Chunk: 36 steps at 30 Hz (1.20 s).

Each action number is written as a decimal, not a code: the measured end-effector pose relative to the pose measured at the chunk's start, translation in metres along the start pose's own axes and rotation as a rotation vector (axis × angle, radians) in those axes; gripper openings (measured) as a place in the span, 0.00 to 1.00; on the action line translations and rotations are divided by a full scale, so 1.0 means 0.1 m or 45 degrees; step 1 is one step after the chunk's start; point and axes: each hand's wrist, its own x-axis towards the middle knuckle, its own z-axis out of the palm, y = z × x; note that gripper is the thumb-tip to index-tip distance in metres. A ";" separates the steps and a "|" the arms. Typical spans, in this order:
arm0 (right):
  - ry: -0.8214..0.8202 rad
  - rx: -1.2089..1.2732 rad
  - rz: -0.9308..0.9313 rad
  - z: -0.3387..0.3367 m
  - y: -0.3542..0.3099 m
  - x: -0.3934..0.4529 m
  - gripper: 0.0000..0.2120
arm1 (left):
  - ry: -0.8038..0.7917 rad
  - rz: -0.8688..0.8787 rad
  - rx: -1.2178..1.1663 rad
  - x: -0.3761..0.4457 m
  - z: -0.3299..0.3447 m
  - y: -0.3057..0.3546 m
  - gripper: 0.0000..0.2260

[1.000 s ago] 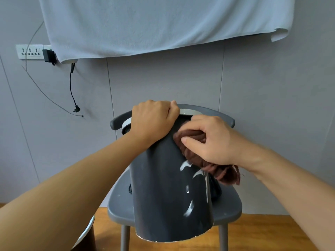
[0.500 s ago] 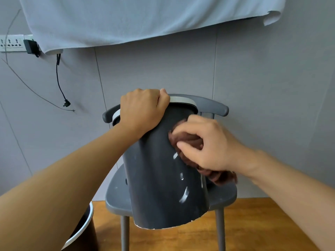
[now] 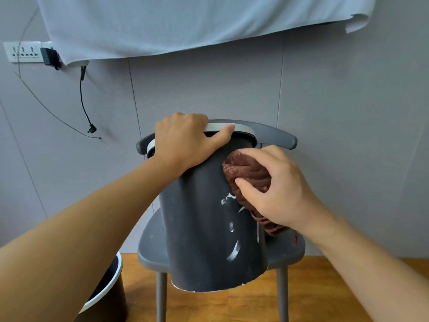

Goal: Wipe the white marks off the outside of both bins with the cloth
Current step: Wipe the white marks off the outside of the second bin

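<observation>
A second bin (image 3: 102,296) waits on the floor at lower left. The grey bin (image 3: 209,240) is tilted on the chair (image 3: 151,247), its rim gripped by the left hand (image 3: 185,140). The brown cloth (image 3: 248,175), bunched in the right hand (image 3: 278,189), is best pressed firmly down across the white marks (image 3: 228,198).

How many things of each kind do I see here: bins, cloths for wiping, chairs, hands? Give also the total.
Bins: 2, the grey bin on the chair and the dark bin on the floor
Wiping cloths: 1, the brown cloth
Chairs: 1, the grey chair
Hands: 2, left hand, right hand
Total: 6
</observation>
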 end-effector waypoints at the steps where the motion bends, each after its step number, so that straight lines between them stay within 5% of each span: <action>1: 0.008 -0.018 -0.038 0.02 0.00 -0.02 0.22 | 0.002 -0.004 -0.005 0.01 0.01 -0.01 0.32; 8: -0.310 -0.018 -0.189 -0.09 0.00 -0.28 0.17 | -0.007 -0.066 -0.051 0.00 -0.01 -0.08 0.32; 14: 0.074 -0.023 -0.146 -0.13 0.02 0.05 0.14 | -0.015 -0.044 -0.051 -0.01 -0.03 -0.05 0.32; 22: -0.342 -0.140 -0.339 -0.05 -0.11 -0.23 0.15 | -0.036 -0.079 -0.081 -0.01 -0.03 -0.18 0.33; 28: -0.058 -0.100 -0.265 -0.07 -0.16 0.19 0.17 | -0.023 -0.040 -0.087 0.01 -0.01 -0.09 0.33; 36: -0.548 -0.084 -0.376 -0.07 -0.21 -0.17 0.14 | -0.048 -0.077 -0.098 0.02 0.00 -0.17 0.32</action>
